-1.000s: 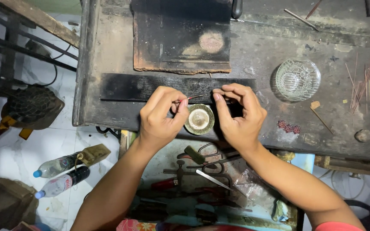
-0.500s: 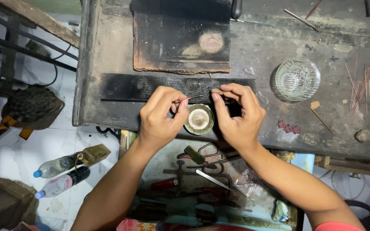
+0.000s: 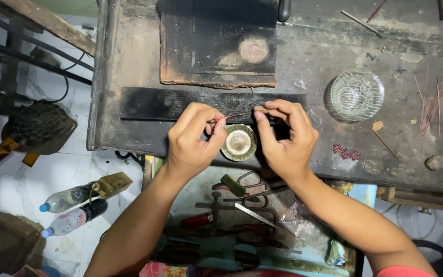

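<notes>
Head view: nearest, below the hands, an open drawer of pliers and metal tools (image 3: 247,205). The left hand (image 3: 193,141) and right hand (image 3: 285,138) each pinch an end of a thin reddish wire (image 3: 237,116), stretched level above a small round brass dish (image 3: 239,142), likely to catch bits. Beyond, a charred black wooden strip (image 3: 149,104) on the worn dark tabletop (image 3: 314,66); far right, a clear glass bowl (image 3: 357,95).

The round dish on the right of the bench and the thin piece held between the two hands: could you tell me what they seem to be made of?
The round dish looks like clear pressed glass: see-through, with a moulded pattern and bright glints. The thin piece, pinched between the left hand and the right hand, looks like reddish metal wire, perhaps copper: thin, straight, slightly shiny. Its exact metal cannot be told.
</notes>
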